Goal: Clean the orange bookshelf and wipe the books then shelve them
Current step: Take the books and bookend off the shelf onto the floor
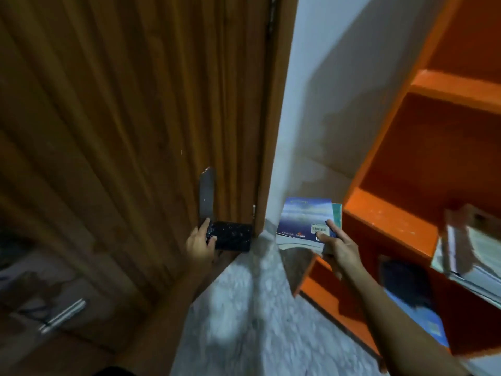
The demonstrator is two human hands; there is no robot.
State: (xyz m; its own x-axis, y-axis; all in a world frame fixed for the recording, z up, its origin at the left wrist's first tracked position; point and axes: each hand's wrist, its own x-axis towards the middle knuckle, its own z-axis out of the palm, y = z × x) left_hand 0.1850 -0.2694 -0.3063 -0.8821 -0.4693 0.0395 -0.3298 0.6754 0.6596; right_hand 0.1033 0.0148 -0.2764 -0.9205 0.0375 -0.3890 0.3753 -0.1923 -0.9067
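Note:
The orange bookshelf (pixel 385 221) fills the right side, its upper compartments bare. My right hand (pixel 339 245) grips a small stack of books (pixel 303 221), a blue-covered one on top, low beside the shelf's left wall. My left hand (pixel 200 240) holds a black speckled rectangular thing (pixel 233 236) near the foot of the wooden door; whether it is a cloth or a book cannot be made out. Blurred books (pixel 471 251) lie on a shelf at the right edge, and a blue book (pixel 423 313) lies in the bottom compartment.
A brown wooden door (pixel 122 131) with a metal strip (pixel 206 194) stands at the left. A white wall (pixel 325 90) rises between door and shelf. The floor (pixel 244 308) is pale speckled tile. A metal handle (pixel 63 316) shows low left.

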